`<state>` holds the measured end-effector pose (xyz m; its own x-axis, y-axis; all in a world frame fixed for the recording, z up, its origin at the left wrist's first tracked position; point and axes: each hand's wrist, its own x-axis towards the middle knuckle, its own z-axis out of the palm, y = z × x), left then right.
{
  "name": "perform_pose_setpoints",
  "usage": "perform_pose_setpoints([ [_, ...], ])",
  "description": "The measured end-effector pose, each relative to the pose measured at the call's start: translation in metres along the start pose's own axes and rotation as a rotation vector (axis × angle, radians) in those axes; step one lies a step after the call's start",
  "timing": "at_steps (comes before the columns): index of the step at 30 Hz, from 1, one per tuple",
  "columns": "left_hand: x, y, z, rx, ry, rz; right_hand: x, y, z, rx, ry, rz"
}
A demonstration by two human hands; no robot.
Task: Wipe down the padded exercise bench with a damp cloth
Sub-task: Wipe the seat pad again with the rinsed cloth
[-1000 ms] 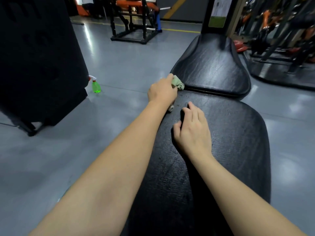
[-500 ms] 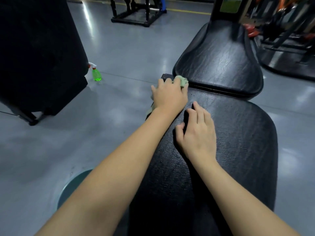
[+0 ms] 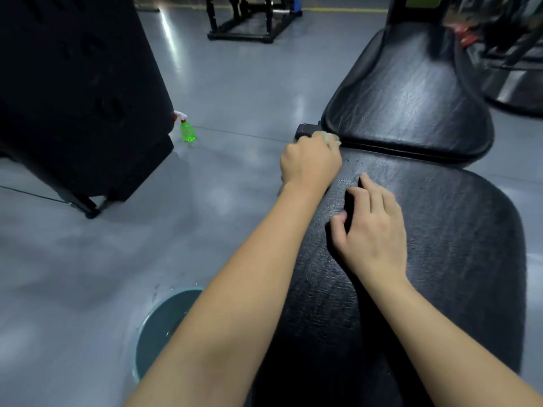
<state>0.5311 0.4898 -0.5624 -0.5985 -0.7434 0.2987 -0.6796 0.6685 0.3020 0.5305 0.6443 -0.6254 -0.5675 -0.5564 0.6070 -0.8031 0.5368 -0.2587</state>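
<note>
The left hand (image 3: 310, 164) is gripping a pale green cloth (image 3: 331, 137), its fingers curled over it so that only a scrap of fabric is showing past the knuckles. It is pressing the cloth against the far left corner of the near bench pad (image 3: 446, 236), right at the gap where that pad is meeting the far bench pad (image 3: 411, 95). The right hand (image 3: 374, 230) is lying palm down on the near bench pad just beside the left wrist. Its fingers are loosely spread, the thumb is apart, and it is holding nothing. Small water drops (image 3: 348, 180) are glinting on the black textured cover between the two hands.

A spray bottle (image 3: 188, 132) of bright green liquid, with a white and red trigger, is standing on the grey floor (image 3: 88, 259) just beside a large black cabinet (image 3: 82, 83). Any label on the bottle is too small to read. A round teal basin (image 3: 160, 321) is sitting on the floor left of the near bench pad, partly under the left forearm. A green sticker (image 3: 420, 0) is showing on the post behind the far bench pad; the frame edge is cutting it off and its writing is unreadable. A black metal rack (image 3: 252, 24) is standing well beyond, near a yellow line (image 3: 340, 9) painted on the floor.
</note>
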Motion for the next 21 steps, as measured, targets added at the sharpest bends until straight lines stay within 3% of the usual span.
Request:
perform_pose_setpoints([
  [8,-0.007,-0.008,0.006,0.175,0.076,-0.015,0.001,0.001,0.003,-0.005,0.025,-0.006],
  [14,0.007,0.008,0.003,-0.056,0.110,0.187,0.001,0.001,0.003,-0.032,0.010,-0.020],
  [17,0.012,0.006,0.005,-0.093,0.015,0.102,0.001,0.000,0.002,-0.033,0.018,-0.008],
  [21,-0.002,0.003,0.007,0.073,0.028,0.072,0.000,-0.002,0.000,-0.026,0.033,-0.008],
])
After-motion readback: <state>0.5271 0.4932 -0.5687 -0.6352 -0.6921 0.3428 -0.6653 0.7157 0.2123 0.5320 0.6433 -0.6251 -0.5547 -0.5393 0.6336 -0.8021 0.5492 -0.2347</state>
